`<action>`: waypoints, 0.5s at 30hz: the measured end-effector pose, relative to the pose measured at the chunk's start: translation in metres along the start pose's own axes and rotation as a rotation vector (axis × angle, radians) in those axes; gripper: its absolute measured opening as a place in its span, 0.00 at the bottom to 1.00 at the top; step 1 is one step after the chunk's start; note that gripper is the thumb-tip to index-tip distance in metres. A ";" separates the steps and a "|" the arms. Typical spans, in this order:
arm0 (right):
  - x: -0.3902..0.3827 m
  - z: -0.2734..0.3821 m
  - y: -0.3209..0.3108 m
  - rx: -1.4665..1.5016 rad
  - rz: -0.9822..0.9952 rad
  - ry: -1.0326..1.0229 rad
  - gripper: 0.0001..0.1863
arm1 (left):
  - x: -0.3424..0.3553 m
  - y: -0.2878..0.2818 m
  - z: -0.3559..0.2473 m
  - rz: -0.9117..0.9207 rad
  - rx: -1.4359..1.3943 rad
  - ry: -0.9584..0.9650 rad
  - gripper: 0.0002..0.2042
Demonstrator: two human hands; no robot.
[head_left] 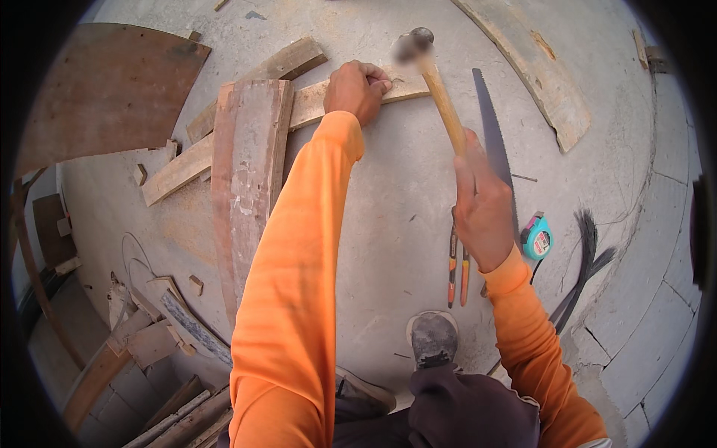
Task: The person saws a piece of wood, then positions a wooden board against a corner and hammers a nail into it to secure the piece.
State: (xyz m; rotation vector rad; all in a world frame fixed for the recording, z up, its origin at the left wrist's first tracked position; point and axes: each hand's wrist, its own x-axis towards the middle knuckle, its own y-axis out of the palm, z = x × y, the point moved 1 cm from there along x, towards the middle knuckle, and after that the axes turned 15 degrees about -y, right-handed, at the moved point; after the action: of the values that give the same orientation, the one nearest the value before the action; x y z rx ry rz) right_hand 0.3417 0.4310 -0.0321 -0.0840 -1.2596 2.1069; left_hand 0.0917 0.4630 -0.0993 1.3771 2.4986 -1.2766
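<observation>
My left hand (355, 91) rests on a narrow wooden batten (310, 106), its fingers pinched together near the batten's right part. What they hold, if anything, is too small to make out. My right hand (484, 205) is wrapped round the wooden handle of a hammer (442, 104). The hammer's head is raised near the batten's right end and is blurred. Across the batten lies a wide, worn plank (250, 157), to the left of my left forearm. Another short board (295, 60) lies behind, at an angle.
Beside my right hand lie a handsaw (493, 127), orange-handled pliers (458, 276), a turquoise tape measure (537, 239) and a bundle of black wire (586, 261). A long board (538, 75) lies at the far right. Plywood (112, 89) and scrap wood (149, 343) are at left.
</observation>
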 end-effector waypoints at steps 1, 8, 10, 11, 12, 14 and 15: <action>0.001 -0.001 0.000 -0.014 -0.012 -0.031 0.19 | -0.002 0.001 0.001 -0.016 0.016 0.016 0.10; -0.006 -0.008 0.011 0.166 -0.072 0.138 0.20 | -0.003 0.002 -0.002 -0.016 0.085 0.024 0.11; -0.009 -0.008 0.011 0.119 -0.066 0.100 0.20 | -0.008 0.009 -0.001 -0.125 0.110 0.066 0.11; -0.009 -0.009 0.011 0.104 -0.087 0.066 0.20 | -0.011 0.012 0.000 -0.180 0.123 0.088 0.11; -0.009 -0.011 0.010 0.085 -0.110 0.033 0.20 | -0.011 0.013 -0.001 -0.150 0.101 0.062 0.11; -0.008 -0.016 0.010 0.073 -0.165 -0.027 0.20 | -0.010 0.012 -0.003 -0.091 0.057 0.008 0.11; -0.007 -0.017 0.009 0.076 -0.178 -0.043 0.21 | -0.008 0.009 -0.003 -0.054 0.067 0.014 0.11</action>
State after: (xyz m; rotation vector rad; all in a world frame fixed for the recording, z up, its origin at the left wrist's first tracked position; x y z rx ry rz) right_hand 0.3487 0.4369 -0.0504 0.1043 -1.1654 2.0091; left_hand 0.1040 0.4614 -0.1002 1.3448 2.5408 -1.3779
